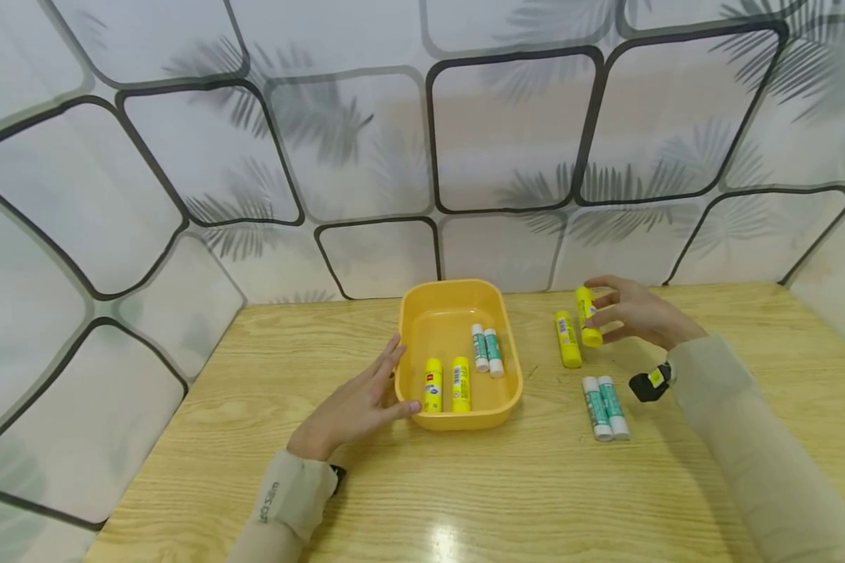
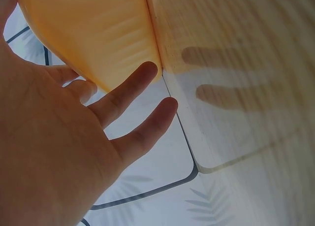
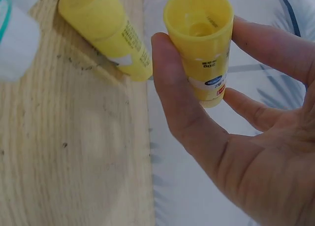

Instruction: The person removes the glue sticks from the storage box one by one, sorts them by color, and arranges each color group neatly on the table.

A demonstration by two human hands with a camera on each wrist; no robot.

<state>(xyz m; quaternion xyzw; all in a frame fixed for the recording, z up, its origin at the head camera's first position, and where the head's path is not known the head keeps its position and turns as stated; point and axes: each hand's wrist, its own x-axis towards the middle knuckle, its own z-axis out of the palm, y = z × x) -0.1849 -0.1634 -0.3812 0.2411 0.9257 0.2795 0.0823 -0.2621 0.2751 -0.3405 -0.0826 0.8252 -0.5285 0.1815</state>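
One yellow glue stick (image 1: 587, 319) is in my R hand (image 1: 637, 314), pinched btwn thumb and fingers over the R side of the desk (image 1: 366, 500), tilted; can't tell if its end is clear of the wood. Best to keep thumb & fingertips opposed on the barrel, grip light but firm b/c smooth plastic prob slips, and mind the stick next to it. Looks: bright yellow, round, hollow at one end w/ a small knob inside, dark print, blue oval + red patch on the label. Just beside it lies another yellow stick (image 1: 567, 339); nearer me, two green-and-white sticks (image 1: 612, 408) side by side. Further L, the orange tray (image 1: 445, 324) has two yellow and two green-and-white ones in it. L hand (image 1: 355, 408), fingers fairly straight, rests against the tray's L side, gripping nothing; good for steadying, imo.
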